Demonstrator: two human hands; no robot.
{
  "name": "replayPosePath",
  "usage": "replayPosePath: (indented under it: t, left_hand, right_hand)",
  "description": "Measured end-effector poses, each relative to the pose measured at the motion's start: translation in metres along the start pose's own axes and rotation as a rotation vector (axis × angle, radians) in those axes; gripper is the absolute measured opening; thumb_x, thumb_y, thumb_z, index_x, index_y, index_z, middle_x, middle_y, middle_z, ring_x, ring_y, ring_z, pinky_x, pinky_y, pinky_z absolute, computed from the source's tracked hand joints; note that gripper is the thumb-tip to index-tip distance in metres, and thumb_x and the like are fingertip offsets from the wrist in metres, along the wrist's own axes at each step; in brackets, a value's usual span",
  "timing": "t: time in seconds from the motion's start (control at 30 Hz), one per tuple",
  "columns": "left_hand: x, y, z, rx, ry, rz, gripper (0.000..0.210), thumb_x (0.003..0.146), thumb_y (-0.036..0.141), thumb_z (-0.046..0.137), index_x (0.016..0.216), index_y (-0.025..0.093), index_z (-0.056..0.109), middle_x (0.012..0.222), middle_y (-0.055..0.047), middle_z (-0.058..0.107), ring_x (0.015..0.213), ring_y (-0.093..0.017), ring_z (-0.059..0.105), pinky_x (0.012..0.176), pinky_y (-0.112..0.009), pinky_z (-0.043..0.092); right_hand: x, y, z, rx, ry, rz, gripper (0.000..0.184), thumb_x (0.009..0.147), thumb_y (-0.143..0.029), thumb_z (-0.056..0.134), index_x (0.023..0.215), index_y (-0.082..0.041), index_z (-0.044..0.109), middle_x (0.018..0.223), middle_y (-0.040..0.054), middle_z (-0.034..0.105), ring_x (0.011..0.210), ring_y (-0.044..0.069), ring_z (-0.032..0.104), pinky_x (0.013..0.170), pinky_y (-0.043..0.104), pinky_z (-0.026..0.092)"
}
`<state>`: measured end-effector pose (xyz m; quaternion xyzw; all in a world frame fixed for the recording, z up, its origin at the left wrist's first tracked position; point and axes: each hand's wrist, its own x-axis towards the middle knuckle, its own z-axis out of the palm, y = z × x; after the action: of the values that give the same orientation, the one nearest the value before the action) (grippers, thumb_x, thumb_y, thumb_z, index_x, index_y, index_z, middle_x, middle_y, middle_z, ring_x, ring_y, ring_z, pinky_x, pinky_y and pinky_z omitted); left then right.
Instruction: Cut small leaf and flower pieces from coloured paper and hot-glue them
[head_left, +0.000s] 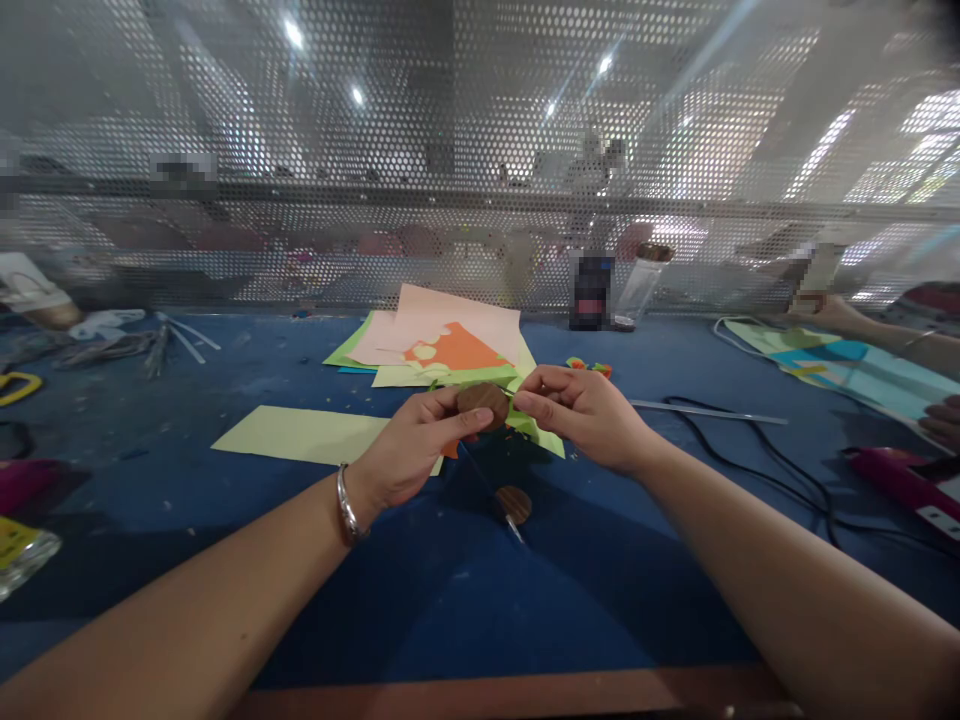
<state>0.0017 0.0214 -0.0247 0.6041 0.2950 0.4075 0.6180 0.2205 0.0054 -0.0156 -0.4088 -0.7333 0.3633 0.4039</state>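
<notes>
My left hand (pixel 416 440) is closed on a round brown wood-grain disc (pixel 482 404), thumb across its front. Against the disc's right edge, my right hand (pixel 581 410) pinches a thin green strip (pixel 509 393), mostly covered by the fingertips. Below the hands a second brown disc (pixel 516 504) lies on the blue table, with a slim pen-like tool (pixel 513 527) beside or across it. A pale yellow paper sheet (pixel 300 435) lies left of my left hand. Just beyond the hands are stacked coloured papers (pixel 457 310), topped by a cut orange piece (pixel 465 345).
A perforated metal screen (pixel 480 130) closes off the back. A clear tube (pixel 641 288) stands before it. Black cable (pixel 795 465) and a magenta tool (pixel 900 485) lie right, near another person's arm (pixel 877 325). Yellow scissor handles (pixel 19 387) show far left.
</notes>
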Motion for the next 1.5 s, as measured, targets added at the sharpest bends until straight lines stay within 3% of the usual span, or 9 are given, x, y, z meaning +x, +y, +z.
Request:
replayPosePath:
  t: [0.1,0.27,0.4,0.57,0.9,1.5]
  left_hand:
    - [0.0,0.0,0.0,-0.006,0.006,-0.024,0.017,0.081,0.029,0.079,0.093,0.018,0.076,0.095,-0.004,0.072,0.086,-0.016,0.062,0.075,-0.028,0.044]
    - [-0.001,0.0,-0.002,0.006,0.034,-0.113,0.024,0.08,0.032,0.08,0.099,0.018,0.075,0.091,-0.004,0.073,0.083,-0.017,0.067,0.067,-0.026,0.043]
    - [-0.001,-0.001,-0.004,0.044,0.016,-0.061,0.021,0.082,0.032,0.08,0.094,0.016,0.073,0.087,-0.004,0.072,0.079,-0.015,0.064,0.065,-0.024,0.042]
    - [0.002,-0.002,-0.005,-0.04,0.012,0.047,0.028,0.08,0.025,0.082,0.105,0.02,0.073,0.102,-0.003,0.072,0.087,-0.015,0.064,0.081,-0.029,0.05]
    - [0.004,-0.002,-0.009,-0.07,-0.019,0.007,0.022,0.077,0.024,0.084,0.096,0.019,0.075,0.095,-0.001,0.07,0.084,-0.013,0.061,0.076,-0.026,0.046]
    - [0.003,0.0,-0.011,-0.039,-0.076,0.013,0.02,0.083,0.025,0.08,0.103,0.021,0.078,0.099,-0.003,0.072,0.088,-0.014,0.061,0.077,-0.025,0.046]
  right_hand:
    - [0.0,0.0,0.0,0.001,-0.001,0.008,0.039,0.092,-0.056,0.065,0.086,-0.018,0.061,0.06,-0.0075,0.038,0.053,0.009,0.029,0.049,0.027,0.019]
    - [0.0,-0.001,0.001,-0.004,0.009,0.01,0.041,0.091,-0.058,0.065,0.084,-0.018,0.061,0.06,-0.0067,0.04,0.054,0.009,0.031,0.049,0.026,0.02]
    - [0.001,0.001,0.0,0.001,0.007,0.015,0.04,0.093,-0.056,0.063,0.084,-0.018,0.06,0.058,-0.0074,0.038,0.053,0.009,0.029,0.049,0.026,0.019]
    - [0.001,0.003,-0.001,-0.018,0.011,0.013,0.038,0.094,-0.055,0.061,0.085,-0.018,0.06,0.056,-0.0081,0.036,0.051,0.009,0.026,0.048,0.028,0.016]
    - [0.001,0.001,0.0,0.015,0.002,0.004,0.037,0.094,-0.053,0.062,0.084,-0.018,0.06,0.058,-0.0076,0.037,0.052,0.008,0.028,0.048,0.027,0.017]
    - [0.0,-0.004,-0.002,-0.023,-0.002,0.015,0.044,0.09,-0.062,0.063,0.085,-0.018,0.061,0.058,-0.0072,0.037,0.053,0.009,0.028,0.049,0.027,0.019]
